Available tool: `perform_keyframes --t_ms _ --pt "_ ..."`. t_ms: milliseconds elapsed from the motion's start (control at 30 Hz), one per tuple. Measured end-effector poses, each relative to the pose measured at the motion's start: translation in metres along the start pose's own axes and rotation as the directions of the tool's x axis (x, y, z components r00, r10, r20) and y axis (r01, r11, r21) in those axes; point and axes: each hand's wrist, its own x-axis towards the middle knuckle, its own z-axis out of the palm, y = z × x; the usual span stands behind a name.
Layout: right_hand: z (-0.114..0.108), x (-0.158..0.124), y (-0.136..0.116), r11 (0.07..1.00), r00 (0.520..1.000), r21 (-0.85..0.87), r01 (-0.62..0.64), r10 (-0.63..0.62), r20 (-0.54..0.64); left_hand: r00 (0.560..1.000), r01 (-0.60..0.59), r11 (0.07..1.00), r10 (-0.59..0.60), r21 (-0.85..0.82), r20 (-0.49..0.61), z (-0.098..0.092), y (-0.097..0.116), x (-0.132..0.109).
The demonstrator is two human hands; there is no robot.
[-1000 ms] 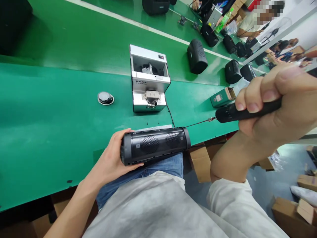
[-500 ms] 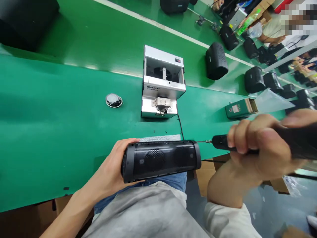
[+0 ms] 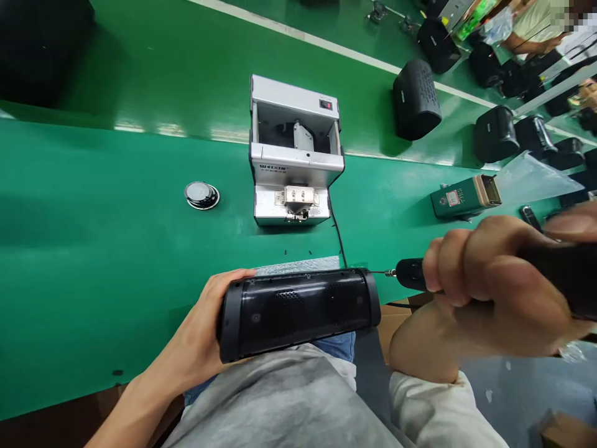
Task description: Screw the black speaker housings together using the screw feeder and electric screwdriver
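Note:
A black cylindrical speaker (image 3: 296, 311) lies sideways over my lap at the bench's near edge. My left hand (image 3: 203, 330) is wrapped round its left end and holds it. My right hand (image 3: 494, 292) is closed round a black electric screwdriver (image 3: 410, 274). The thin bit points left and its tip touches the speaker's right end cap. A silver screw feeder box (image 3: 293, 158) stands on the green bench (image 3: 93, 249) just behind the speaker.
A small round metal disc (image 3: 201, 195) lies left of the feeder. A green box-shaped device (image 3: 464, 196) sits at the right. Several black speakers, one of them (image 3: 416, 99), stand on the belt behind. Another person's arm shows at the top right.
The screwdriver swung down and left, from raised clear of the speaker until its bit meets the right end cap. The speaker has rolled slightly in my left hand.

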Motion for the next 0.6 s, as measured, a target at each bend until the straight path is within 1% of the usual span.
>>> perform_keyframes --t_ms 67,100,167,300,467,567,600 --pt "0.022 -0.005 0.0 0.993 0.991 0.045 0.109 -0.105 -0.08 1.0 -0.019 1.0 0.019 0.008 0.004 0.0 -0.004 0.001" --pt "0.028 -0.006 0.001 0.987 0.986 0.053 0.151 -0.146 -0.085 1.0 -0.024 1.0 0.024 0.011 0.0 0.001 -0.004 0.001" --pt "0.029 -0.009 0.003 0.981 0.981 0.049 0.188 -0.186 -0.057 1.0 -0.026 1.0 0.027 0.017 -0.016 0.001 -0.004 0.002" --pt "0.018 -0.009 0.006 0.985 0.991 0.112 0.129 -0.131 0.007 0.998 -0.053 0.998 0.054 0.029 -0.024 0.002 0.0 0.004" --pt "0.015 -0.003 0.008 0.961 0.98 0.259 0.1 -0.14 0.142 0.998 -0.066 0.997 0.066 0.039 0.001 0.001 0.002 0.005" --pt "0.014 0.007 0.0 0.947 0.964 0.32 0.042 -0.122 0.236 0.995 -0.103 0.994 0.103 0.047 0.002 0.002 0.003 0.005" --pt "0.014 0.011 -0.006 0.943 0.962 0.331 0.031 -0.118 0.246 0.994 -0.112 0.992 0.112 0.053 0.004 0.002 0.003 0.006"
